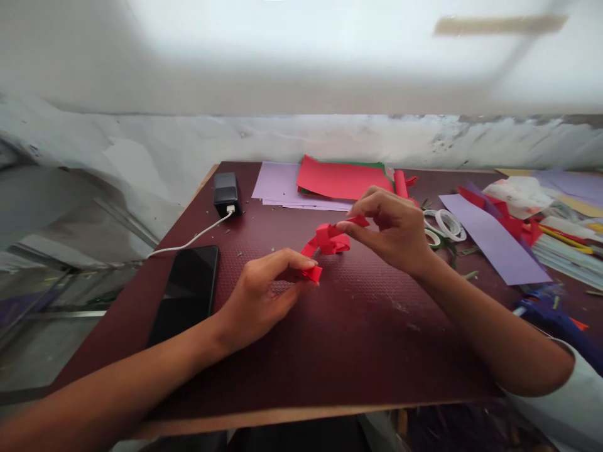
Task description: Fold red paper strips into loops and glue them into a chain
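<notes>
A folded red paper strip (pixel 325 238), knotted or looped in its middle, is held up between both hands over the dark red table (pixel 367 351). My left hand (pixel 271 292) pinches its lower left end between thumb and fingertips. Higher up and to the right, my right hand (pixel 389 226) pinches the other end, whose tip pokes out past the fingers. A small loop of the strip sticks out to the right of the middle fold. How the folds pass through one another cannot be made out.
A black phone (pixel 188 285) lies left, below a power bank (pixel 227 193) with a white cable. Red sheets (pixel 342 179) overlap purple sheets (pixel 277 179) at the back. Tape rolls (pixel 450 225), a purple sheet (pixel 494 238) and a blue glue gun (pixel 556 314) lie right.
</notes>
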### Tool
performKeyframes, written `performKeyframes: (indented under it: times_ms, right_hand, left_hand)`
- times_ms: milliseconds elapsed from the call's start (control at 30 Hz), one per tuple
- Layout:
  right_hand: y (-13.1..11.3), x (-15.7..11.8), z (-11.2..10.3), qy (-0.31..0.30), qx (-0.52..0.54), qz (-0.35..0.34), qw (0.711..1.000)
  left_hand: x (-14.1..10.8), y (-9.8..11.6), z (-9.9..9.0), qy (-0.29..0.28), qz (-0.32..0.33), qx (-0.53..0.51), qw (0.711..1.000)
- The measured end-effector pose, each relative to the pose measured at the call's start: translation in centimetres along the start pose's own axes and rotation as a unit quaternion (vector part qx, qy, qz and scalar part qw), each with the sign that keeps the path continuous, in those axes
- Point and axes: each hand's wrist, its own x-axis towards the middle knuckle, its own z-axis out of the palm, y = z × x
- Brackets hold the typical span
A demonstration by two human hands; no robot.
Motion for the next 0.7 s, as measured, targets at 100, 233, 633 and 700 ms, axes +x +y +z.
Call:
performKeyframes:
  times_ms: [100, 233, 633, 700]
  right_hand:
    - [-1.0, -0.3, 0.8, -0.052, 0.020, -0.050, 0.997]
    - [-1.3, -0.4, 0.9, -0.157, 0.047, -0.073, 0.984]
    - [-1.6, -2.7, -0.3, -0.317, 0.075, -0.057, 0.944]
    - [-1.4, -3.5, -0.4, -0.336, 0.074, -0.049, 0.938]
  left_hand:
    - [-0.1, 0.0, 0.1, -0.002, -0.022, -0.010, 1.000]
    - [0.1, 0.0, 0.2, -0.011, -0.035, -0.016, 0.999]
    - [0.1, 0.1, -0.1, -0.133, -0.023, 0.125, 0.983]
    - [0.1, 0.0, 0.0, -0.154, -0.030, 0.132, 0.979]
